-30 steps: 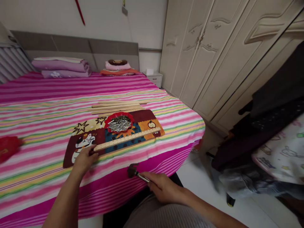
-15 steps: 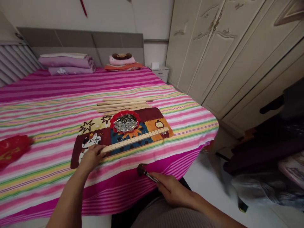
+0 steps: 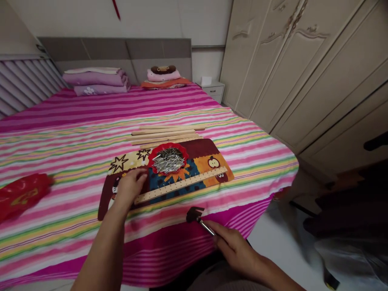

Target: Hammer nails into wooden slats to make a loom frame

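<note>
My right hand [image 3: 235, 246] grips a claw hammer [image 3: 195, 215] by its metal shaft, its dark head over the bed's front edge. My left hand [image 3: 133, 184] hovers above the left end of a pale wooden strip [image 3: 182, 185], fingers loosely bent and apart, with nothing seen in them. Rows of small holes or marks run along the strip, and several nails stand upright in it. Just beyond my left hand is a red scalloped bowl [image 3: 186, 151] heaped with silvery nails [image 3: 169, 161]. Strip and bowl both rest on a patterned cartoon mat [image 3: 206, 147].
Several wooden strips [image 3: 166, 133] lie behind the mat on the striped bed [image 3: 257, 155]. A red plastic bag [image 3: 24, 194] is at the left. Folded bedding [image 3: 97, 79] sits by the headboard, and a wardrobe [image 3: 273, 72] stands at the right.
My left hand has let go of the wooden strip's left end and moved up and right toward the bowl. My right hand still holds the hammer. The view has shifted slightly.
</note>
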{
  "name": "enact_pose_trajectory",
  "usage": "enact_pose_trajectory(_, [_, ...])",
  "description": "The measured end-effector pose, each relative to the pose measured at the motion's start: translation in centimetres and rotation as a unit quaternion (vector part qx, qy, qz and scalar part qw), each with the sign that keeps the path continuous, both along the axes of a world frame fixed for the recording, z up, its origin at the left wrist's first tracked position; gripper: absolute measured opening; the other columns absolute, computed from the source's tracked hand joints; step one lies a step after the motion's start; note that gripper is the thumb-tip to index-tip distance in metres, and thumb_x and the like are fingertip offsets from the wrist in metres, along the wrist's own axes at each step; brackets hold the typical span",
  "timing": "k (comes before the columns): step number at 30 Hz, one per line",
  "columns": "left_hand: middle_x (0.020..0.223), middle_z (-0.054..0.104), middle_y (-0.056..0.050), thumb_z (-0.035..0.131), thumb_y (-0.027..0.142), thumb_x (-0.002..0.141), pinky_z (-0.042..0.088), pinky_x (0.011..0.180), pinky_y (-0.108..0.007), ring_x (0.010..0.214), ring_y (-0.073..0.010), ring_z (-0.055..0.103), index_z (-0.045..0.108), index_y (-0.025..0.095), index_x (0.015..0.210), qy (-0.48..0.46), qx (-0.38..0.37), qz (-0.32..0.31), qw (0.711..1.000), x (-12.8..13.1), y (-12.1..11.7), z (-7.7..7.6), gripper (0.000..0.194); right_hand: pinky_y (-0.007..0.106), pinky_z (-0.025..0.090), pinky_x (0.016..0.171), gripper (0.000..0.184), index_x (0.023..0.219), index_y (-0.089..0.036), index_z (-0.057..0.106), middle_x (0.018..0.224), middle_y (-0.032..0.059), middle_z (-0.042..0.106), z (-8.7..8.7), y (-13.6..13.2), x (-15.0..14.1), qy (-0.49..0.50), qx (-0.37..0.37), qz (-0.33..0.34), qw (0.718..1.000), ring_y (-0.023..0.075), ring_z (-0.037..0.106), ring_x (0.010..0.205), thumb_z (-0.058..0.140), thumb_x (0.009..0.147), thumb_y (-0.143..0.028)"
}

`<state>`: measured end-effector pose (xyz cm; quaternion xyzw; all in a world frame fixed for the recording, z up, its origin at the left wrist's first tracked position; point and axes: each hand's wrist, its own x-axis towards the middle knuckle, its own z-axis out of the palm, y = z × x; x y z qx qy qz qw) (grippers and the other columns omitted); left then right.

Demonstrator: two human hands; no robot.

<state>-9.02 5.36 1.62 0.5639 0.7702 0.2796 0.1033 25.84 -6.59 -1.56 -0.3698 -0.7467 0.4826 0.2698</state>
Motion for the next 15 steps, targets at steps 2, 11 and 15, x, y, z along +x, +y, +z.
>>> enact_pose_trajectory(2, [0.098,0.071,-0.006,0.05,0.036,0.074,0.044,0.083,-0.031,0.09,-0.0228,0.062,0.072,0.024,0.09,0.033,-0.023,-0.043,0.998,2.0,2.0,0.4,0.03,0.029,0.054,0.082,0.046,0.136,-0.023,0.05,0.119,0.0065,0.068,-0.2,0.2,0.4,-0.002,-0.007,-0.03,1.0,0.0191,0.067,0.098,0.039,0.092,-0.014])
enact_pose_trajectory(11, [0.067,0.067,-0.01,0.056,0.039,0.069,0.035,0.063,-0.031,0.07,-0.0233,0.06,0.071,0.021,0.083,0.174,-0.161,-0.043,0.971,6.4,6.8,1.7,0.027,0.026,0.052,0.066,0.044,0.135,-0.016,0.052,0.057,-0.0023,0.056,-0.6,0.8,1.3,-0.004,-0.055,-0.113,0.992,0.0166,0.06,0.066,0.04,0.094,-0.025])
enact_pose_trajectory(15, [0.064,0.065,-0.006,0.054,0.04,0.072,0.034,0.059,-0.029,0.061,-0.0184,0.056,0.07,0.021,0.083,0.141,-0.159,-0.054,0.976,5.9,6.6,2.0,0.028,0.027,0.052,0.069,0.044,0.135,-0.017,0.053,0.055,-0.0024,0.054,-0.6,1.0,1.1,0.0,-0.054,-0.112,0.992,0.0176,0.06,0.069,0.042,0.092,-0.024])
